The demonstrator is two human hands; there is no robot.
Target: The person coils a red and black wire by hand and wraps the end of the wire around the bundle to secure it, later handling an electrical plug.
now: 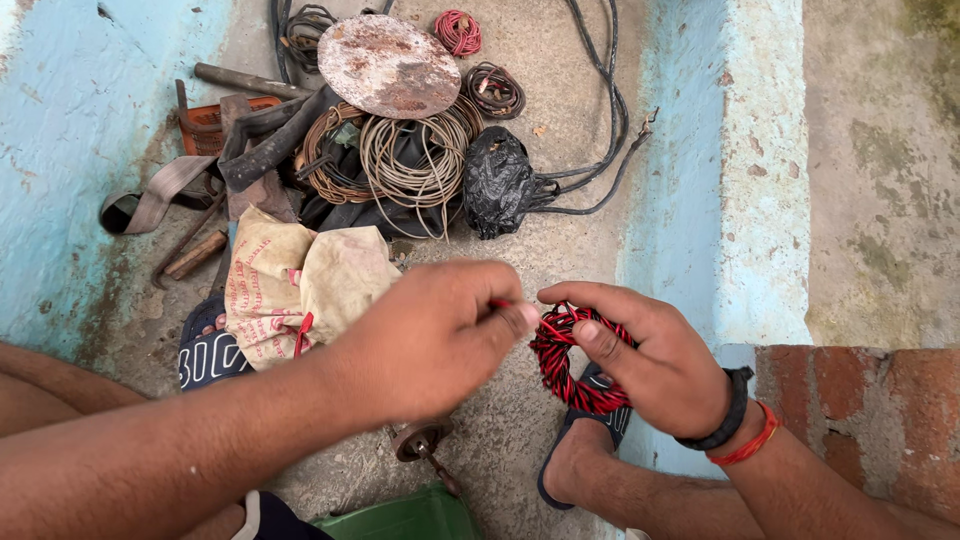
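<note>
the right hand (655,365) is cupping a small coil of twisted red-and-black wire (565,360), the thumb lying across the front of the loop and the fingers curling behind it, so the turns are being kept bunched together rather than springing apart. the left hand (435,335) is coming in from the other side with its fingers pressed together, pinching the loose red end of the wire (503,304) right at the top of the coil; held that close to the loop, the end is staying taut and under control. both hands are hovering above the concrete floor (520,250), just over a sandalled foot (580,440), so the coil is hanging free in the air between them and touching nothing else. a black band and a red thread are sitting on the right wrist. well apart, further up the floor, a heap is lying: a rusty round metal disc (390,65) is resting on top of coils of bare wire (410,160), a tied black plastic bag (497,180) is just beside them, black cable (600,100) is trailing to the right, and a cloth sack (300,285) is slumping nearer the left hand.
</note>
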